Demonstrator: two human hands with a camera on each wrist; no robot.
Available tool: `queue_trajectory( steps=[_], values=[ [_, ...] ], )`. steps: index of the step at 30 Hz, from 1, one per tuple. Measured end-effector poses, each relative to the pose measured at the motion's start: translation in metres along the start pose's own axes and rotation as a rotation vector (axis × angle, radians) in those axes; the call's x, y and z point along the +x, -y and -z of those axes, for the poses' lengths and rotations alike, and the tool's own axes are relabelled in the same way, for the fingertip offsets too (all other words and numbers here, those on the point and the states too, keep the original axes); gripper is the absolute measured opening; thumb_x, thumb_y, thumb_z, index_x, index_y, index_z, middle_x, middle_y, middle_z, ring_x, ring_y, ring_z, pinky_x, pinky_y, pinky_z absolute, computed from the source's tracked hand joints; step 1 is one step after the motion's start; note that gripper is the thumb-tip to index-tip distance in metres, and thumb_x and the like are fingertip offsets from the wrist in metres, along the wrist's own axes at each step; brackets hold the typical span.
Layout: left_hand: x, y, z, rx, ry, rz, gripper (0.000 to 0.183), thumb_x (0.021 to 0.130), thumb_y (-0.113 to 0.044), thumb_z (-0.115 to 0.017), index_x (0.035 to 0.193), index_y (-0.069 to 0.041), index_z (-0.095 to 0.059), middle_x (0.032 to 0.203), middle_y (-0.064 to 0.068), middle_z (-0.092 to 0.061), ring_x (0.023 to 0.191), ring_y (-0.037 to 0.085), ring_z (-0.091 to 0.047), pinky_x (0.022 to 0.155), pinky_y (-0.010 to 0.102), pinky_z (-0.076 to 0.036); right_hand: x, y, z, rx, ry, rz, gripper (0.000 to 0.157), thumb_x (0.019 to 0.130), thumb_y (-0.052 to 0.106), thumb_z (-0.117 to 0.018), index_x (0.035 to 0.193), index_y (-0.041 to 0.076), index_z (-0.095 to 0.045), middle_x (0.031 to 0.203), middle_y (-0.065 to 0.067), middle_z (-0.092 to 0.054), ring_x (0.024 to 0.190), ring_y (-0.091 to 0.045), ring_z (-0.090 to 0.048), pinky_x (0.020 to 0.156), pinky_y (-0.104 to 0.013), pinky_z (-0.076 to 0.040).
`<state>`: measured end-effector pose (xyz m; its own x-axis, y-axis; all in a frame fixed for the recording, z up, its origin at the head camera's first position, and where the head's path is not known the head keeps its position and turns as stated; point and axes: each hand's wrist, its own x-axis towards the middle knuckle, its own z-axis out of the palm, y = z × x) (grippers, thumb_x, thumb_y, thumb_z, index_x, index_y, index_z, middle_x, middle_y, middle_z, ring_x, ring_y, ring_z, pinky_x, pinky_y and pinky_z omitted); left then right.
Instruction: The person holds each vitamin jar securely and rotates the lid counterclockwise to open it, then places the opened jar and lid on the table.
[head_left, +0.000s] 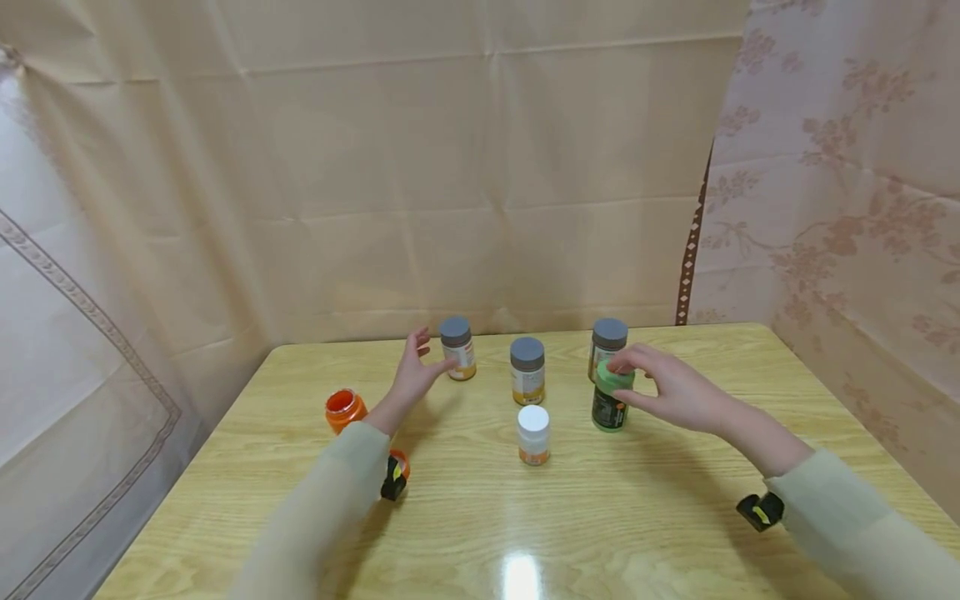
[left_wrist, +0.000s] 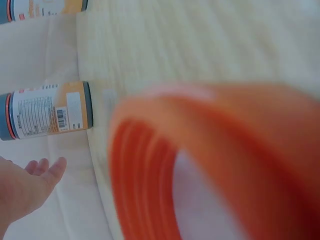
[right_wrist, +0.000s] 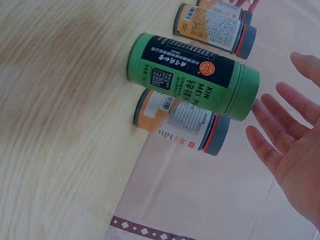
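Note:
My left hand (head_left: 411,379) reaches over the back left of the table, thumb and fingers spread, beside an upright grey-lidded bottle (head_left: 462,360). In the left wrist view a gap shows between these fingers (left_wrist: 46,172) and the bottle. At the right, my right hand (head_left: 678,392) hovers by the top of a green bottle (head_left: 609,408) with a black label. Its fingers are apart and loosely bent in the right wrist view; one fingertip lies close to the green lid (right_wrist: 244,92), and I cannot tell whether they touch. Neither hand grips anything.
Another grey-lidded bottle (head_left: 528,379) stands mid-table, and a third (head_left: 607,335) behind the green one. Nearer stands a white-capped bottle (head_left: 533,446). An open orange jar (head_left: 351,412) is left of my left forearm; an orange lid (head_left: 403,460) lies partly hidden by the wrist camera.

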<state>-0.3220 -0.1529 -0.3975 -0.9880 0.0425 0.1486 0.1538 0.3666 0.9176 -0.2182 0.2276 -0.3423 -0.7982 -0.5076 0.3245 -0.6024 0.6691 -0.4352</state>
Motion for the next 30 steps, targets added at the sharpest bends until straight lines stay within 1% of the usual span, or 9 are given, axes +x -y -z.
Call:
queue_trajectory(
  steps=[3,8,13,17,22,25,30],
  values=[
    [0.007,0.002,-0.002,-0.011,-0.001,0.018,0.086,0.085,-0.020,-0.077,0.150,-0.003,-0.022,0.148,0.027,-0.030,0.132,0.041,-0.034,0.103,0.054,-0.035,-0.005,-0.001,0.001,-0.006,-0.009,0.017,0.032,0.090,0.016,-0.072,0.119,0.007,-0.061,0.112,-0.004,-0.061,0.104,-0.025,-0.059,0.089,-0.051,-0.047],
    [0.016,0.005,-0.005,-0.003,0.019,0.049,0.085,0.087,-0.019,-0.075,0.150,-0.002,-0.021,0.147,0.028,-0.030,0.132,0.041,-0.034,0.104,0.053,-0.035,-0.012,-0.002,0.001,-0.021,-0.030,0.044,0.031,0.088,0.014,-0.073,0.117,0.007,-0.063,0.112,-0.004,-0.061,0.104,-0.024,-0.059,0.088,-0.050,-0.048],
    [0.023,0.007,-0.008,-0.008,0.043,0.079,0.083,0.088,-0.019,-0.074,0.150,-0.002,-0.022,0.147,0.026,-0.032,0.132,0.040,-0.034,0.105,0.051,-0.034,-0.017,-0.004,0.002,-0.039,-0.046,0.041,0.033,0.086,0.010,-0.075,0.117,0.007,-0.063,0.114,-0.004,-0.061,0.106,-0.024,-0.060,0.088,-0.049,-0.049],
    [0.026,0.009,-0.010,-0.006,0.065,0.069,0.079,0.089,-0.016,-0.072,0.149,0.000,-0.023,0.144,0.026,-0.035,0.130,0.041,-0.037,0.106,0.050,-0.034,-0.020,-0.006,0.004,-0.064,-0.047,0.025,0.035,0.087,0.011,-0.074,0.119,0.006,-0.062,0.115,-0.005,-0.061,0.106,-0.026,-0.060,0.088,-0.050,-0.049],
    [0.028,0.011,-0.013,-0.032,0.091,0.051,0.073,0.089,-0.011,-0.070,0.146,0.003,-0.026,0.139,0.027,-0.039,0.127,0.043,-0.041,0.104,0.050,-0.036,-0.022,-0.006,0.008,-0.074,-0.040,0.013,0.035,0.089,0.015,-0.072,0.120,0.006,-0.061,0.117,-0.006,-0.060,0.106,-0.028,-0.060,0.087,-0.052,-0.049],
    [0.027,0.011,-0.015,-0.056,0.106,0.045,0.069,0.090,-0.008,-0.070,0.144,0.002,-0.028,0.138,0.027,-0.040,0.127,0.043,-0.042,0.102,0.051,-0.038,-0.023,-0.006,0.009,-0.069,-0.040,0.016,0.035,0.089,0.016,-0.072,0.121,0.005,-0.060,0.117,-0.005,-0.060,0.106,-0.027,-0.059,0.087,-0.051,-0.049],
    [0.027,0.011,-0.018,-0.042,0.121,0.031,0.064,0.091,-0.007,-0.068,0.143,-0.001,-0.031,0.138,0.025,-0.042,0.127,0.041,-0.042,0.100,0.051,-0.040,-0.023,-0.005,0.010,-0.063,-0.040,0.022,0.035,0.089,0.014,-0.072,0.120,0.004,-0.061,0.116,-0.005,-0.060,0.106,-0.026,-0.059,0.087,-0.050,-0.049]
  ],
)
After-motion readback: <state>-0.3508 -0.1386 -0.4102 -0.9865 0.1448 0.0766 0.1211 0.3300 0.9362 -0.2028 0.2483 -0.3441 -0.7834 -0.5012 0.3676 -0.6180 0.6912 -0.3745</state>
